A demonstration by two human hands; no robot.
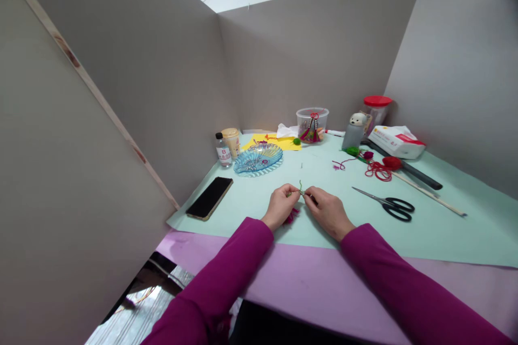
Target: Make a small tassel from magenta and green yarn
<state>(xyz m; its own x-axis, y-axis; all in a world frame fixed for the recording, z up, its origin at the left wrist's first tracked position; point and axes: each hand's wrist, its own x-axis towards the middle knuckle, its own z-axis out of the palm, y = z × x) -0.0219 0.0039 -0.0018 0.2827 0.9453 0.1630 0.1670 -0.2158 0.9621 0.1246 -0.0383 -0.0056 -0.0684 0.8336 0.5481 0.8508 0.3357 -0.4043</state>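
Note:
My left hand [282,204] and my right hand [326,209] meet over the table, both with pinched fingertips. Between them is a green yarn [300,190], one end of it sticking up. Under my left hand a magenta yarn tassel [292,216] shows in part; whether it is joined to the green yarn is hidden. Black-handled scissors [388,204] lie to the right of my right hand, blades pointing left. Farther back rest a short magenta yarn piece [342,164] and a loose heap of red yarn [379,171].
At the left are a phone [210,198], a small bottle [223,150] and a blue glass dish [259,160] holding beads. Behind stands a clear tub [313,125] with a tassel over its rim. A grey bottle [353,133], tissue pack [397,142] and stick [429,193] occupy the right.

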